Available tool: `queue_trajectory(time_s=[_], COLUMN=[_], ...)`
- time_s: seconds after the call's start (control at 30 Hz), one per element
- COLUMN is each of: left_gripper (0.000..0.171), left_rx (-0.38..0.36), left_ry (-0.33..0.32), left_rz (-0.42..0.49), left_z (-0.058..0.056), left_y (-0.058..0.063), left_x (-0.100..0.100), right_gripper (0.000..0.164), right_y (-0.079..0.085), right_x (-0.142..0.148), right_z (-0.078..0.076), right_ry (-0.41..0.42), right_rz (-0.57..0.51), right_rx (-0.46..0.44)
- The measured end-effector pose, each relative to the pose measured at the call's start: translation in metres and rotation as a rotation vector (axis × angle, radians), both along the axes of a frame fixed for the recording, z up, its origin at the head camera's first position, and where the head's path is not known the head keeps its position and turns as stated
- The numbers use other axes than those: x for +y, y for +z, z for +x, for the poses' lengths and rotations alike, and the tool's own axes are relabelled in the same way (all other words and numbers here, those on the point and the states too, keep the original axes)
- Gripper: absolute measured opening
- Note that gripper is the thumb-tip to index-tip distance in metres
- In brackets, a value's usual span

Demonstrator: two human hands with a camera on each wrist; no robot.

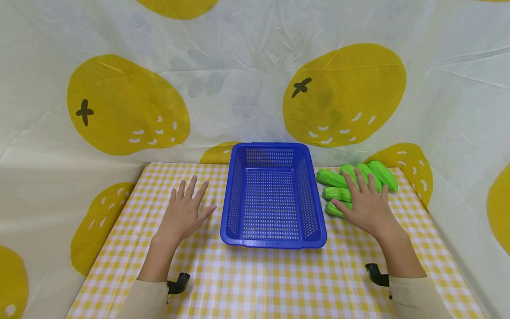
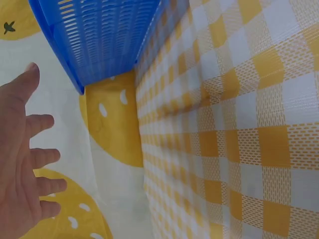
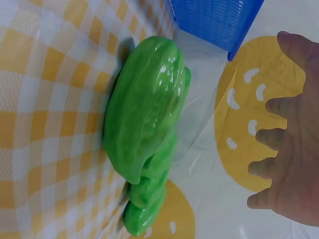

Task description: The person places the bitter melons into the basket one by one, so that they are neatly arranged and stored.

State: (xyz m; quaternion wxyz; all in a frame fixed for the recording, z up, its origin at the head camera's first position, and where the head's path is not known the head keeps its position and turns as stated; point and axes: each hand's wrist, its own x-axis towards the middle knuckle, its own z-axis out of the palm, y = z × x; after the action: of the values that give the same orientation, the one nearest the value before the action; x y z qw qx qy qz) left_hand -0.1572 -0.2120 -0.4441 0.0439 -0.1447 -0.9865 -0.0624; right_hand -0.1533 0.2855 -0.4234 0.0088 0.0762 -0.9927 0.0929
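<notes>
My left hand (image 1: 183, 216) is spread palm down above the checked cloth, left of a blue plastic basket (image 1: 273, 243), and holds nothing. On the other side of the basket, my right hand (image 1: 368, 209) hovers with spread fingers over several green, ridged vegetables (image 1: 332, 178) that look like gourds. The right wrist view shows a gap between that hand and the nearest green gourd (image 3: 144, 104). Parts of the gourds are hidden behind the hand in the head view. Inside the basket only its perforated floor and walls show.
A yellow-and-white checked tablecloth (image 1: 263, 283) covers the table. Behind and along both sides hangs a pale curtain (image 1: 235, 97) printed with large yellow fruit. The basket stands in the middle near the back edge, with the gourds at the back right.
</notes>
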Motion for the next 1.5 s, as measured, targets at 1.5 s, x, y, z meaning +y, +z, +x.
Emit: queue_trajectory(time_s=[1.5], left_gripper=[0.076], left_rx=[-0.166], left_ry=[-0.162], left_rz=[0.434], left_z=[-0.015], left_y=[-0.006], left_x=[0.023], right_gripper=[0.094], right_y=[-0.021], right_x=[0.041], right_z=[-0.017], right_ry=[0.202], right_rz=[-0.119], right_rx=[0.050])
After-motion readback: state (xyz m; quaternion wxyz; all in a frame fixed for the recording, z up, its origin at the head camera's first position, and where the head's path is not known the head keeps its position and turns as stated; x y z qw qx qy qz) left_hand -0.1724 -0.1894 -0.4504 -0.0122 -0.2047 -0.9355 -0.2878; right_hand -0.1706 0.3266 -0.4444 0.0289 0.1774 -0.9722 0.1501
